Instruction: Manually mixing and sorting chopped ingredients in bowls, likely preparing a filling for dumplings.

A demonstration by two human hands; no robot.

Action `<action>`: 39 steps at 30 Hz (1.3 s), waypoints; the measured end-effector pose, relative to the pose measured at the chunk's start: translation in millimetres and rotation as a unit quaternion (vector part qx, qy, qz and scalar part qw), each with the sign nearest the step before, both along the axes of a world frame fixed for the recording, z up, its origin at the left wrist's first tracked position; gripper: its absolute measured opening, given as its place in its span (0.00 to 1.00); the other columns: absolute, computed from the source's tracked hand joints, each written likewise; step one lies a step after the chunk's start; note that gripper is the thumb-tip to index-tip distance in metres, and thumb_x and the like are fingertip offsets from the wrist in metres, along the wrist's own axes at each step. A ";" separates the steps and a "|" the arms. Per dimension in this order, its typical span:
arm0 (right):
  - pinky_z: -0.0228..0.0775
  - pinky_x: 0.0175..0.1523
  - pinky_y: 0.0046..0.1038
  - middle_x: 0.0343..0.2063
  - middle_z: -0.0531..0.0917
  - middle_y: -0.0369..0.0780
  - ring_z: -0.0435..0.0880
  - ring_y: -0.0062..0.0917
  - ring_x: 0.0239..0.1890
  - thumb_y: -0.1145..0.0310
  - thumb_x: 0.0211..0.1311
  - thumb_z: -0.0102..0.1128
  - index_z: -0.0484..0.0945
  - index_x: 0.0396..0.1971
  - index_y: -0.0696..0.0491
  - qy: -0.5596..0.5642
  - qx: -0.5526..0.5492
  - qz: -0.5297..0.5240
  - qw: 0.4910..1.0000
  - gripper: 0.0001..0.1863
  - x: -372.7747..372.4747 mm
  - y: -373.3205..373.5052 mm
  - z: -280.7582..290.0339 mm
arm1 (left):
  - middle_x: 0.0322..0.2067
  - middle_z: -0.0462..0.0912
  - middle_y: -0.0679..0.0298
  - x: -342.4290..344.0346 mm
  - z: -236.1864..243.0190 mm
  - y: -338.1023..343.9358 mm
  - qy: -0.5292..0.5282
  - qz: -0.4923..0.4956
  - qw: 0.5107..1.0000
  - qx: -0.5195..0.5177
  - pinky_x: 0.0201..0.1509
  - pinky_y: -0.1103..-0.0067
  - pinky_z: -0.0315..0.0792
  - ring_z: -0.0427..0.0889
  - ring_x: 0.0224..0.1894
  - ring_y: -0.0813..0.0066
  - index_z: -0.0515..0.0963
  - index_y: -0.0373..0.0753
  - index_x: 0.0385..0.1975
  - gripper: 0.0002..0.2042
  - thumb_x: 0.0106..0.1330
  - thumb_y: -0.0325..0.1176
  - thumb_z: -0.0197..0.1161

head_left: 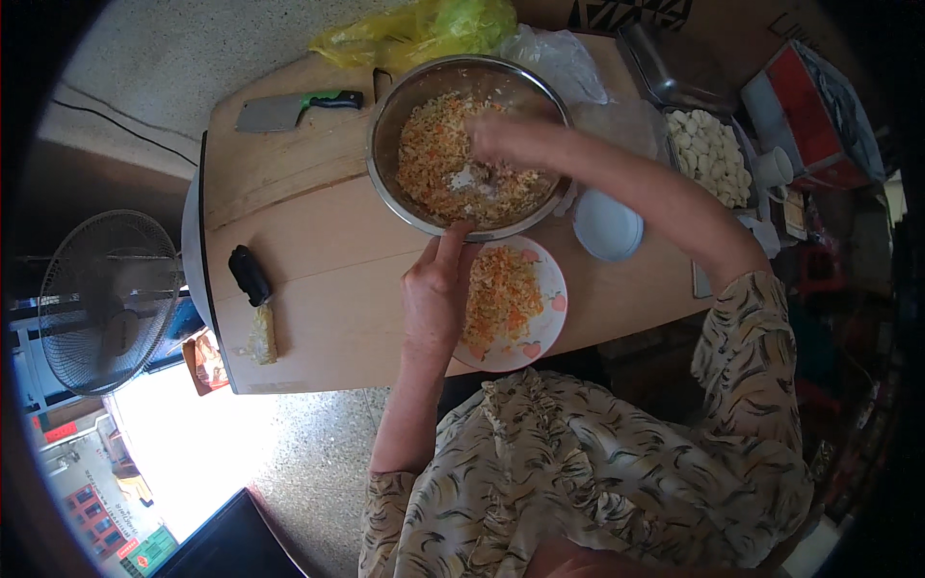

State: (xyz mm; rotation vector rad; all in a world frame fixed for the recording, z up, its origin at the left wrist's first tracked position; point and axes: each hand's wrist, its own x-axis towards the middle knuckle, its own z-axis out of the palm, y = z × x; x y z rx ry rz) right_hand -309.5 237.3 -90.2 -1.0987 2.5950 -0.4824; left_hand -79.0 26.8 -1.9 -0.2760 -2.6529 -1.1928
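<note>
Head view: round metal bowl (525, 91) opens upward

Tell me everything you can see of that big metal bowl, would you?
The bowl is round, wide and silvery, apparently steel, with a shiny rim. It stands open side up on the wood-coloured table, just beyond the plate. Inside is a chopped, orange-flecked mixture with a white patch. The left hand touches its near rim; the blurred right hand reaches inside. Its underside is hidden.
</note>
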 end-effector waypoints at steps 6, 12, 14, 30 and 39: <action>0.76 0.55 0.40 0.44 0.82 0.48 0.83 0.47 0.48 0.84 0.56 0.57 0.82 0.52 0.53 0.105 -0.170 -0.003 0.980 0.23 -10.7 -48.0 67.8 | 0.35 0.88 0.55 7.1 -2.5 -11.1 -0.006 0.029 0.999 -0.013 0.38 0.70 0.83 0.90 0.36 0.61 0.82 0.42 0.49 0.13 0.66 0.26 0.69; 0.70 0.65 0.41 0.54 0.76 0.44 0.77 0.41 0.61 0.72 0.55 0.67 0.85 0.53 0.43 0.090 0.025 0.082 0.992 0.22 30.0 -77.2 50.7 | 0.35 0.87 0.55 7.3 -4.7 -11.2 -0.003 0.027 1.000 -0.010 0.38 0.69 0.83 0.90 0.36 0.60 0.82 0.41 0.49 0.13 0.65 0.26 0.70; 0.74 0.60 0.40 0.50 0.78 0.41 0.79 0.40 0.57 0.79 0.53 0.62 0.87 0.44 0.46 0.006 0.042 0.088 0.995 0.18 43.1 -71.6 54.1 | 0.35 0.87 0.55 6.1 -6.3 -11.5 -0.003 0.027 1.000 -0.008 0.38 0.69 0.82 0.89 0.36 0.60 0.82 0.41 0.49 0.13 0.65 0.26 0.70; 0.71 0.62 0.41 0.52 0.81 0.48 0.76 0.43 0.60 0.77 0.50 0.63 0.85 0.36 0.58 -0.065 0.062 0.163 0.983 0.11 67.2 -91.4 69.4 | 0.33 0.87 0.53 6.1 -10.5 -11.9 0.006 0.028 1.000 -0.001 0.37 0.68 0.82 0.89 0.35 0.56 0.82 0.41 0.48 0.12 0.66 0.27 0.69; 0.77 0.53 0.38 0.40 0.87 0.50 0.87 0.41 0.46 0.84 0.53 0.56 0.84 0.46 0.56 0.055 -0.039 -0.047 0.997 0.19 34.5 -24.1 123.1 | 0.37 0.87 0.58 5.4 -12.8 -12.1 -0.001 0.015 1.000 -0.003 0.35 0.63 0.83 0.88 0.35 0.53 0.79 0.45 0.51 0.13 0.68 0.31 0.66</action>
